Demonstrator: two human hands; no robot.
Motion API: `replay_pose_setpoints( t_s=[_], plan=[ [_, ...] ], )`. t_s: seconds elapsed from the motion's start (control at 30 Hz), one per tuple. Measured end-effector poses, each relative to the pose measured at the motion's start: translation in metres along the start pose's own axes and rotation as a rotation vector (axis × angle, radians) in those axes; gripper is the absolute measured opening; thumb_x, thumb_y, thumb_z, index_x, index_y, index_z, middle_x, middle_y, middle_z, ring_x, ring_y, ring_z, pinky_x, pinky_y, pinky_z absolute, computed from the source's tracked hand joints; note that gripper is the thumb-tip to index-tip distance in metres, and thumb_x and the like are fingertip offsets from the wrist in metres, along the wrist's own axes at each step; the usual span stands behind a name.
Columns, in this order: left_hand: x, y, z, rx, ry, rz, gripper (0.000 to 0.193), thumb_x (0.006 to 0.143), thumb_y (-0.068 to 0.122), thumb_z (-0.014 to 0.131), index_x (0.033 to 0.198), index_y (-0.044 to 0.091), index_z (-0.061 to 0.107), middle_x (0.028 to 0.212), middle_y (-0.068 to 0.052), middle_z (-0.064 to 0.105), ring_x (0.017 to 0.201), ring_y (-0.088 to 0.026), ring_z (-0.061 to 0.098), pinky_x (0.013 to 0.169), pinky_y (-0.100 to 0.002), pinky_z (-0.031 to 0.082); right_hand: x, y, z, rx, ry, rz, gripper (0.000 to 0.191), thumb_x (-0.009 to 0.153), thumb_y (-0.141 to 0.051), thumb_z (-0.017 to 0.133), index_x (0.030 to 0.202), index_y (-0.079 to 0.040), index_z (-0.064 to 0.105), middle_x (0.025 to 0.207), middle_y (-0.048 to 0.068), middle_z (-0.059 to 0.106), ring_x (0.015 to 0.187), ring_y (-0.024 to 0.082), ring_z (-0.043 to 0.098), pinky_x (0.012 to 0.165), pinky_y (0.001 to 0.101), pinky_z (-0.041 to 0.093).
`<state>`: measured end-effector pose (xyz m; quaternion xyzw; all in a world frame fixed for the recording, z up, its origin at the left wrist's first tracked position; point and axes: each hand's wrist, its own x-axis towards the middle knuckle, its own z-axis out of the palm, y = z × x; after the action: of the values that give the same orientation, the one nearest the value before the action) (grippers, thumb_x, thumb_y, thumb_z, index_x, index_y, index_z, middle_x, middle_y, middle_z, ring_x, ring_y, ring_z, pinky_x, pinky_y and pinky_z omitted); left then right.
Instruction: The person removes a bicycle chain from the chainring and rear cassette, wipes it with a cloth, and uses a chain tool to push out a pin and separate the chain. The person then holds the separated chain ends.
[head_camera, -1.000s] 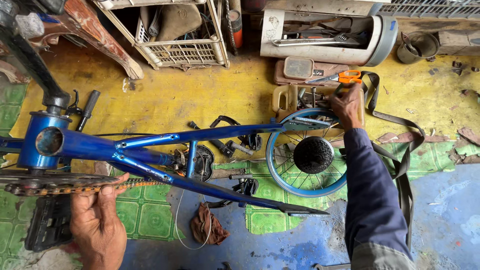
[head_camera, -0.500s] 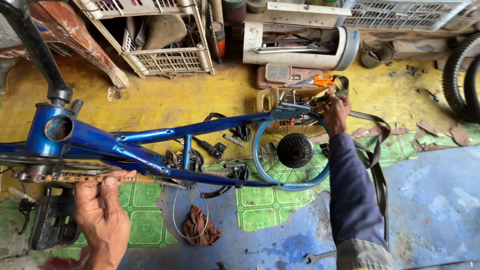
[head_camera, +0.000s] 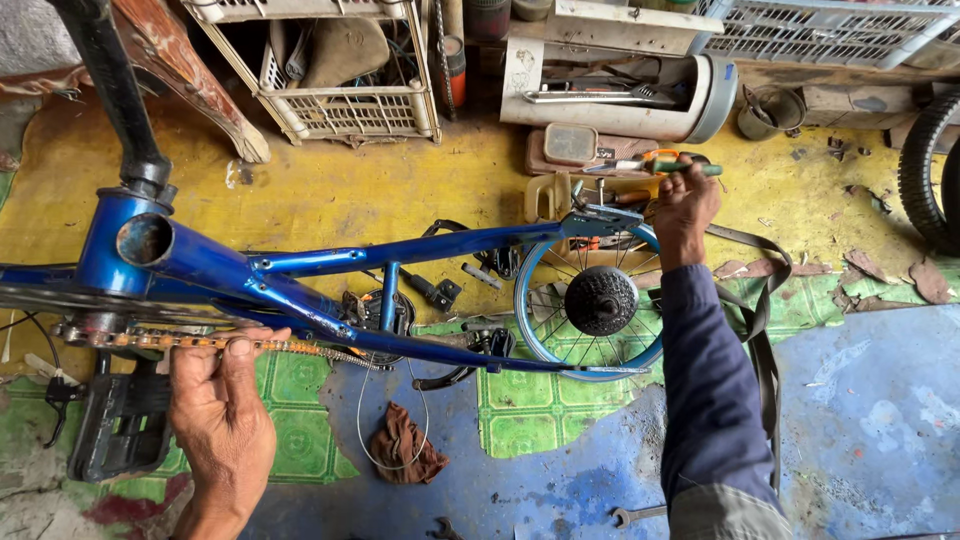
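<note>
Covering the yellow floor (head_camera: 330, 195) (cluttered workshop): green mats (head_camera: 540, 410), tools.

We see the scene in even, soft daylight, bright enough to keep colours vivid. Shadows stay faint and short beneath the glossy blue metal bicycle frame (head_camera: 330, 262), whose tubes carry thin pale highlights. Focus holds sharp across the middle. Towards the corners, straight lines bow outward and the white plastic crate (head_camera: 345, 105) leans from wide-angle distortion.

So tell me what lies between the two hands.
Head view: between left hand and right hand run the blue bicycle frame, its chain and the rear wheel.
</note>
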<state>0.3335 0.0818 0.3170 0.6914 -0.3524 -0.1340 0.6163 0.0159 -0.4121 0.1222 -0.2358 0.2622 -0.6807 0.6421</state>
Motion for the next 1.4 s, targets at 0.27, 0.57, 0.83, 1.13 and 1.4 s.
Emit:
replay_pose_setpoints(
  t_s=[0.27, 0.57, 0.83, 1.13, 1.4],
  plan=[
    [-0.003, -0.009, -0.009, -0.011, 0.002, 0.043, 0.012, 0.114, 0.008, 0.048, 0.119, -0.002, 0.053, 0.114, -0.009, 0.068, 0.109, -0.014, 0.065, 0.103, -0.028, 0.050, -0.059, -0.096, 0.065, -0.511, -0.192, -0.434, 0.014, 0.109, -0.020, 0.067, 0.107, -0.010, 0.057, 0.090, 0.003, 0.068, 0.060, 0.007, 0.047, 0.047, 0.0248, 0.033],
    [-0.006, -0.011, -0.026, -0.179, 0.024, -0.060, 0.020, 0.109, 0.020, 0.060, 0.107, 0.000, 0.061, 0.081, -0.004, 0.063, 0.076, -0.011, 0.061, 0.070, -0.026, 0.052, -0.308, -0.221, 0.196, -0.378, -0.429, -0.103, 0.013, 0.107, -0.015, 0.047, 0.116, -0.007, 0.051, 0.101, 0.010, 0.062, 0.071, 0.015, 0.063, 0.077, 0.0336, 0.058],
    [-0.013, 0.011, -0.040, -0.477, -0.051, -0.259, 0.024, 0.105, 0.026, 0.057, 0.099, 0.003, 0.055, 0.089, -0.003, 0.060, 0.081, -0.024, 0.079, 0.068, -0.035, 0.065, -0.449, -0.125, 0.245, -0.711, -1.353, -0.334, 0.012, 0.099, 0.007, 0.059, 0.109, 0.000, 0.058, 0.120, 0.026, 0.065, 0.100, 0.029, 0.080, 0.077, 0.0326, 0.064],
    [-0.014, 0.005, -0.044, -0.750, 0.045, -0.448, 0.028, 0.104, 0.030, 0.064, 0.090, 0.008, 0.053, 0.068, -0.003, 0.050, 0.047, -0.014, 0.056, 0.041, -0.028, 0.041, -0.495, -0.059, 0.244, -0.730, -1.367, -0.514, 0.030, 0.105, -0.001, 0.070, 0.124, -0.010, 0.049, 0.128, 0.011, 0.070, 0.102, 0.023, 0.080, 0.080, 0.0292, 0.064],
    [-0.005, 0.002, -0.041, -0.735, 0.154, -0.366, 0.030, 0.099, 0.028, 0.070, 0.083, 0.009, 0.054, 0.068, 0.003, 0.054, 0.038, -0.006, 0.040, 0.033, -0.027, 0.024, -0.494, -0.087, 0.262, -1.438, -1.287, 0.158, 0.059, 0.097, -0.017, 0.066, 0.150, -0.003, 0.042, 0.086, 0.020, 0.078, 0.059, 0.022, 0.077, 0.055, 0.0361, 0.059]
  ],
)
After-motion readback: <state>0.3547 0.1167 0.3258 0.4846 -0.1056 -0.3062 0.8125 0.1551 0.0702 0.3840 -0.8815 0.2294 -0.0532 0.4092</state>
